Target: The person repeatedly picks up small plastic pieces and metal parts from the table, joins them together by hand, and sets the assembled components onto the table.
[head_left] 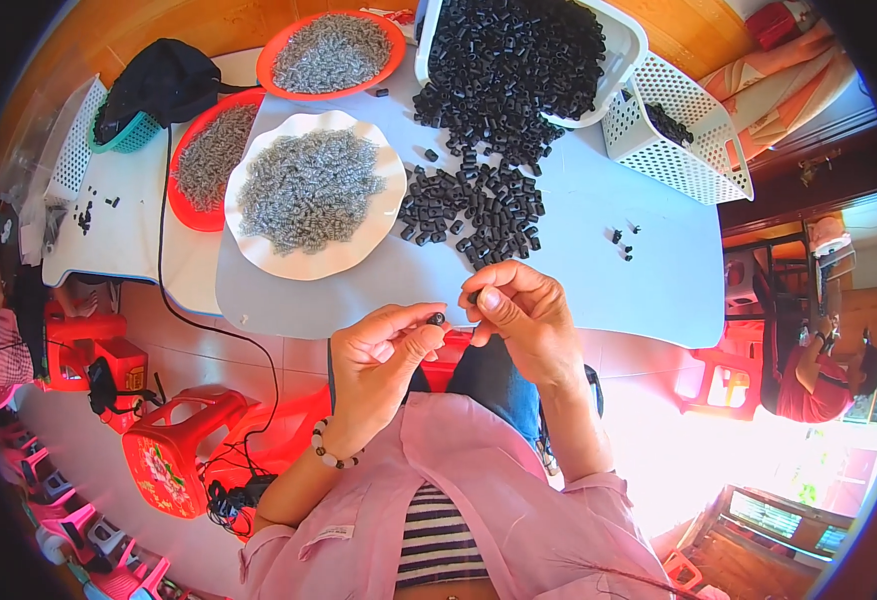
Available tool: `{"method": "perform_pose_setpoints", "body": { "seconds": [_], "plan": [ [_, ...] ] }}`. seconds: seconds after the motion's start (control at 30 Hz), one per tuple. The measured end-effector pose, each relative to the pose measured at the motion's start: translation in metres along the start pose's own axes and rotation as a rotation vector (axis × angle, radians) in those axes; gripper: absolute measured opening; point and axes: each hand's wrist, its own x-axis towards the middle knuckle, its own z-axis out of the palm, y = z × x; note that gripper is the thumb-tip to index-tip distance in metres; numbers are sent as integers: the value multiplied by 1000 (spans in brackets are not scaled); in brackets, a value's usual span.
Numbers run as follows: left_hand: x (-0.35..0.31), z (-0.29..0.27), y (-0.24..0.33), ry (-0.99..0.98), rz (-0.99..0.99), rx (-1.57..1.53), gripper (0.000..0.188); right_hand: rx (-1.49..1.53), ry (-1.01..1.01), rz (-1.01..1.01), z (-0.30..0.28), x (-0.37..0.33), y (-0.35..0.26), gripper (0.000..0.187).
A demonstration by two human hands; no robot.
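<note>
Both my hands are raised over the near edge of the table. My left hand (383, 350) pinches a small black cylindrical piece (436, 319) between thumb and fingertips. Close beside it, my right hand (526, 318) grips another small dark piece (473, 297), mostly covered by the fingers. The two pieces are apart. Just beyond my hands lies a loose pile of short black plastic pieces (478, 210). To its left, a white scalloped plate (250, 252) bears a heap of small silver metal parts (308, 190), which look like springs.
A white tub (630, 30) spills black pieces at the back. Two red dishes of silver parts, one a round dish (268, 75), stand at the left. A white perforated basket (678, 150) is at the right. Red stools (168, 450) and a black cable (165, 250) are on the left.
</note>
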Motion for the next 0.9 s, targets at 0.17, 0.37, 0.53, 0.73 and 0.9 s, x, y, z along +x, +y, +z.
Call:
{"method": "perform_pose_setpoints", "body": {
  "seconds": [0.17,0.37,0.53,0.73,0.9],
  "plan": [
    [-2,4,0,-13,5,7,26,226,-34,66,1,-4,6,17],
    [-3,5,-3,6,-12,33,25,327,-26,48,-7,-8,11,19],
    [-5,6,-2,11,-8,49,25,280,-28,61,-5,-12,9,26],
    [-7,5,0,-17,-10,109,26,143,-25,17,-8,-17,17,27],
    [-9,7,-1,1,-6,123,26,152,46,13,-11,-18,19,21]
  ]
}}
